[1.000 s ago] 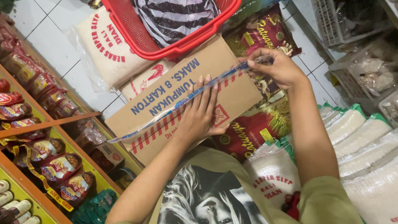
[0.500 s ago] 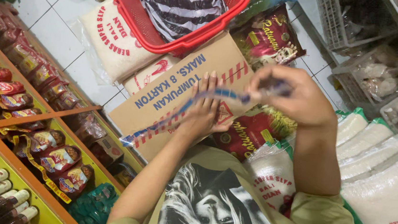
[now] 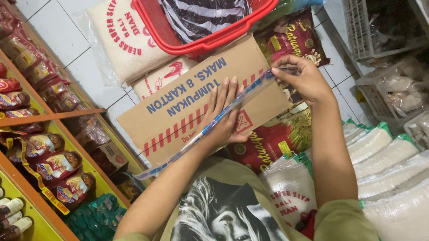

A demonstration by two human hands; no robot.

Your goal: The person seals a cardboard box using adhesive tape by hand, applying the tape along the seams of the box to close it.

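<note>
Cardboard box (image 3: 195,103) lies flat on sacks on the shop floor, brown, with blue lettering and red stripes on top. A strip of clear packing tape (image 3: 214,120) runs diagonally across the box top, lifted off the surface from the upper right end down to the lower left past the box edge. Right hand (image 3: 301,79) pinches the upper end of the tape, fingers closed on it, just above the box's right corner. Left hand (image 3: 228,111) lies flat, palm down, fingers spread on the box top, the tape crossing over it; not gripping anything. Red plastic basket (image 3: 180,35) sits just beyond the box, overlapping its far edge, with a black-and-white striped cloth (image 3: 199,0) inside. White rice sack (image 3: 121,35) lies left of the basket on the white tile floor (image 3: 52,23). Dark red printed bags (image 3: 294,37) lie under and right of the box. More white sacks (image 3: 401,173) stacked at right. Shelf (image 3: 23,119) at left holds red sachets and bottles.
</note>
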